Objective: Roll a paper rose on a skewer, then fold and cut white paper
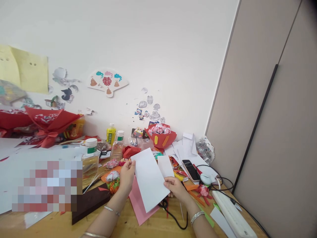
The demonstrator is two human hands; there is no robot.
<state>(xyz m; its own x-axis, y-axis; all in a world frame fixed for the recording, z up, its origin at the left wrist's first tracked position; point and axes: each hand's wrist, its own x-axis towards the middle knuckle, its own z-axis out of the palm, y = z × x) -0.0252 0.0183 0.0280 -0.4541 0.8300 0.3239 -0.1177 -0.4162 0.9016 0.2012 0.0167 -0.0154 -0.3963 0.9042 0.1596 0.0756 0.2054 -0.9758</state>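
A sheet of white paper (151,180) is held up tilted over the table by both hands. My left hand (127,175) pinches its upper left edge, thumb on the front. At its lower right edge, my right hand (176,187) grips the same sheet with the fingers partly hidden behind it. A smaller white piece of paper (165,166) shows just behind the sheet, above my right hand; whether that hand also holds it I cannot tell. Pink paper (139,206) lies beneath the white sheet, and black-handled scissors (163,204) are partly covered beside it.
Clear bottles (90,160) and a yellow bottle (111,133) stand at the back left. A red paper bouquet (160,135) is against the wall. To the right are a phone (190,170), black cables (224,178) and a white power strip (232,215). Dark paper (90,205) lies left.
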